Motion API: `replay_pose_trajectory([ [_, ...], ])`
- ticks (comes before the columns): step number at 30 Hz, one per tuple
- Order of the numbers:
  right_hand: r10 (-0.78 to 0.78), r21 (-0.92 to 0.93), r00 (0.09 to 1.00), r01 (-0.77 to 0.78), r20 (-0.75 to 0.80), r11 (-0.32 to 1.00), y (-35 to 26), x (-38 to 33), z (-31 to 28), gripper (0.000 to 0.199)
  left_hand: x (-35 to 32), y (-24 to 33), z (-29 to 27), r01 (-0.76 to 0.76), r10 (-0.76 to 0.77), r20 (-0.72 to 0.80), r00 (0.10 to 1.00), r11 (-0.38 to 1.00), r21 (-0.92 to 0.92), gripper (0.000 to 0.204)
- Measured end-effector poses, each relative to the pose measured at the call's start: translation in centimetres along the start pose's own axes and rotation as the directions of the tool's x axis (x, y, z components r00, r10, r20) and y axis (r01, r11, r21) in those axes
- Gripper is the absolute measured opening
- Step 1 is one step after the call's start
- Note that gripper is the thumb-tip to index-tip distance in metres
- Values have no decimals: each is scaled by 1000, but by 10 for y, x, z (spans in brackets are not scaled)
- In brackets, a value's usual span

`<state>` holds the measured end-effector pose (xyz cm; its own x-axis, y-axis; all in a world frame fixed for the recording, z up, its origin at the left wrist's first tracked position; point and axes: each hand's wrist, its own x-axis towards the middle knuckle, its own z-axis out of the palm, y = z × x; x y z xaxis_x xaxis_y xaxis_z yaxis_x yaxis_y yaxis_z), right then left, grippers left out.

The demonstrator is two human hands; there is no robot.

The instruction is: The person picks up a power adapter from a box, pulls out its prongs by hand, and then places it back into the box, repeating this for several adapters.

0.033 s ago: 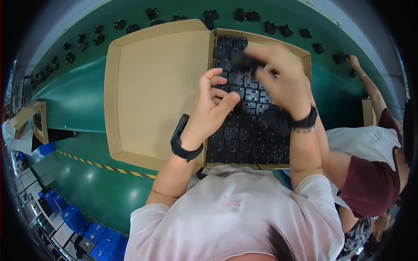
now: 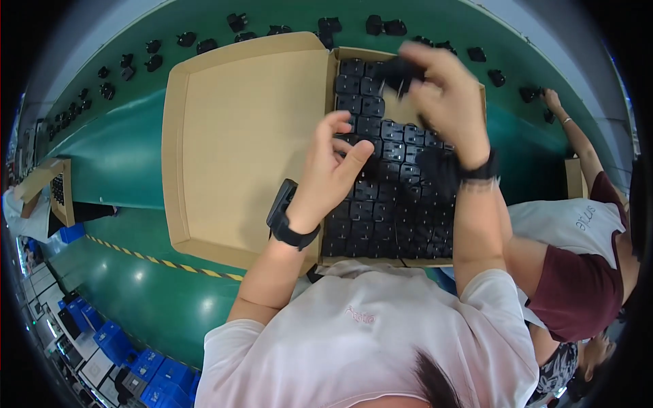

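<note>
An open brown cardboard box [image 2: 245,156] lies before me, its lid folded out to the left. Rows of black plug adapters [image 2: 393,151] with metal pins up fill most of its right half. My right hand [image 2: 449,95], blurred by motion, grips a black plug adapter [image 2: 400,73] above the far part of the box. Bare cardboard shows just beneath that hand. My left hand [image 2: 333,163] rests over the left side of the rows, thumb and fingers apart, its fingertips close to the adapters. Dark wristbands circle both wrists.
More black plug adapters [image 2: 187,39] lie along the curved green table [image 2: 129,156]. A person in a maroon-sleeved shirt [image 2: 578,292] stands at my right, one hand [image 2: 552,100] at the adapters. At far left, another person is by a small box [image 2: 64,194]. Blue bins [image 2: 115,340] stand lower left.
My right hand has moved away from me and slightly up with the black plug adapter, uncovering more adapters and bare cardboard. My left hand has barely moved.
</note>
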<state>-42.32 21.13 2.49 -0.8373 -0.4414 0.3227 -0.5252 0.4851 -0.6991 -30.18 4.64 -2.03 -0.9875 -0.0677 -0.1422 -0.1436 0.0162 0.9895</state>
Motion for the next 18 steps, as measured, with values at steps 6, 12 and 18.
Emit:
replay_pose_trajectory([
  [6, 208, -414, 904, -364, -374, 835, 237, 114, 20, 45, 10, -61, 23, -256, 196, 165, 967, 707, 659, 48],
  [12, 598, -438, 768, -629, -228, 642, 314, 157, 54, 44, 0, -93, 24, -212, 69, 216, 974, 614, 760, 52],
  [18, 615, -807, 750, -509, -245, 300, 297, 148, 64, 43, 2, -103, 22, -213, 29, 241, 970, 581, 785, 49],
])
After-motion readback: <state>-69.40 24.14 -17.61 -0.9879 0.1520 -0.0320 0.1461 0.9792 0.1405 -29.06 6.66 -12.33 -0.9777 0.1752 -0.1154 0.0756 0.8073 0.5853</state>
